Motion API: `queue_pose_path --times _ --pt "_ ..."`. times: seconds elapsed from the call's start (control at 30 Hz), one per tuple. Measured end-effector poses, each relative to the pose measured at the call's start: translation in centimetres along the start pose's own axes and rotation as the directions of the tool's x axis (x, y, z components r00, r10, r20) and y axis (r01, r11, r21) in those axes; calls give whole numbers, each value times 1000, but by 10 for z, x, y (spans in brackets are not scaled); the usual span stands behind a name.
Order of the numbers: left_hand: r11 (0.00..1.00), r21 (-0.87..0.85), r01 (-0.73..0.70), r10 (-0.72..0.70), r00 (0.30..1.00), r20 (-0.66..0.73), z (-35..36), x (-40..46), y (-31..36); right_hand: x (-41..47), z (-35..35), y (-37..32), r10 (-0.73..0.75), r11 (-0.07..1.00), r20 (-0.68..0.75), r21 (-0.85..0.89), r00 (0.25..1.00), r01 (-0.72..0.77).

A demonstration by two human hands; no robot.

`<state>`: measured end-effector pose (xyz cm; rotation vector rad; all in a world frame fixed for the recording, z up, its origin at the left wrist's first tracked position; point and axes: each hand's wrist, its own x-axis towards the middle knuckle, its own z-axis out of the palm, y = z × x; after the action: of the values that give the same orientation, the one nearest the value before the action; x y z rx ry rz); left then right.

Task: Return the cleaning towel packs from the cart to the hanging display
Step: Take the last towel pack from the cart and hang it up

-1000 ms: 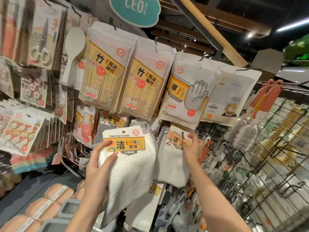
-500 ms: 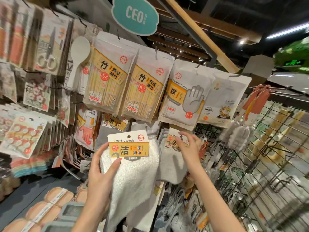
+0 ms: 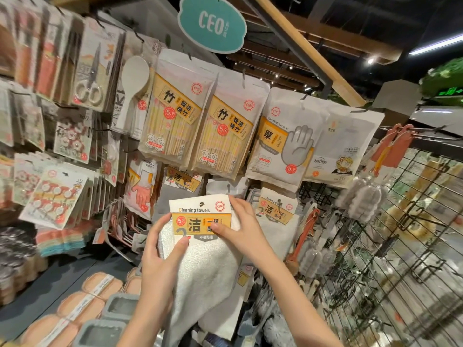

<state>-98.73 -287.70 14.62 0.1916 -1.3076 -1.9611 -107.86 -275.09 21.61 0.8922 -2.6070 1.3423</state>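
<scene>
A white cleaning towel pack [image 3: 208, 266] with a white and orange header card is held up in front of the hanging display. My left hand [image 3: 160, 256] grips its left edge, thumb on the card's lower part. My right hand [image 3: 240, 229] pinches the card's right side, thumb on the front and fingers behind the top corner. A second cleaning towel pack [image 3: 275, 221] hangs on its hook just to the right, behind my right hand. Another towel header [image 3: 184, 181] shows above, partly hidden.
Bamboo chopstick packs [image 3: 172, 126] and disposable glove bags [image 3: 283, 139] hang in the row above. A black wire grid rack [image 3: 400, 259] with brushes stands at the right. Sponges [image 3: 82, 304] lie on the shelf at the lower left. Carded goods fill the left wall.
My right hand left the hanging pack on the right and came over to grip the header card of the pack in my left hand. The held pack rose slightly.
</scene>
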Motion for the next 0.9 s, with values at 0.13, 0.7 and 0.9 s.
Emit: queue_pose_path --times 0.13,0.7,0.9 --pt "1000 28 -1 2 1000 -13 -1 0 0 -7 -4 -5 -22 998 -71 58 997 26" --pt "986 164 -11 -5 995 98 13 0 4 -3 -37 2 55 964 -170 265 984 -8" --pt "990 143 21 -31 997 72 18 2 0 -2 -41 9 79 952 -190 304 979 -18"
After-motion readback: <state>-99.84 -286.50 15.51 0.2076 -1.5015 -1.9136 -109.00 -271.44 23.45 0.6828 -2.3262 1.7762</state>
